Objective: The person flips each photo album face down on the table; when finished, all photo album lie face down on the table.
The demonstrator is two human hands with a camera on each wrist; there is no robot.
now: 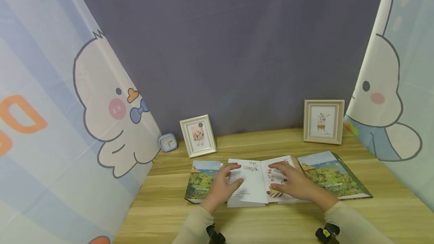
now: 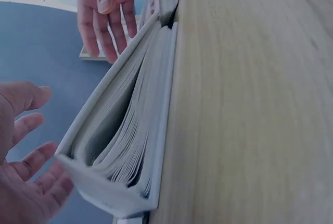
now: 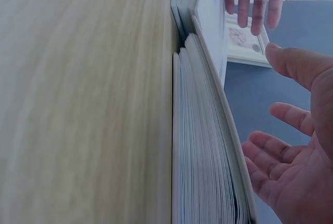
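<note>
At the left end of the wooden counter [image 1: 162,214], a small blue-rimmed clock [image 1: 168,142] stands beside a pale picture frame [image 1: 198,135], and in front of the frame lies a photo album [image 1: 200,180] with a landscape cover. Over its right side hangs my left grip [image 1: 222,187], fingers and thumb spread in a loose curve around nothing; whether a fingertip brushes the lettered cover [image 1: 249,191] I cannot tell. That white cover lies between my two grips, meeting the illustrated cover [image 1: 279,177] at a seam; one volume or two, I cannot tell.

Under the lettered side I see thick, gapping pages [image 2: 148,125], and under the other a denser page block [image 3: 200,130]. I judge the load fairly heavy, stiff in its boards and floppy inside. I would hold it by the boards, cupping the pale spine-like end [image 2: 106,190] and the opposite edge, since a leaf pulled alone may crease or tear. The covers look smooth and could slide, so palm support underneath seems wiser than a pinch.

Further right, my right grip [image 1: 298,182] is likewise spread and empty above the illustrated cover. Just beside that lies a second photo album [image 1: 333,176], with another picture frame [image 1: 323,121] standing behind.
</note>
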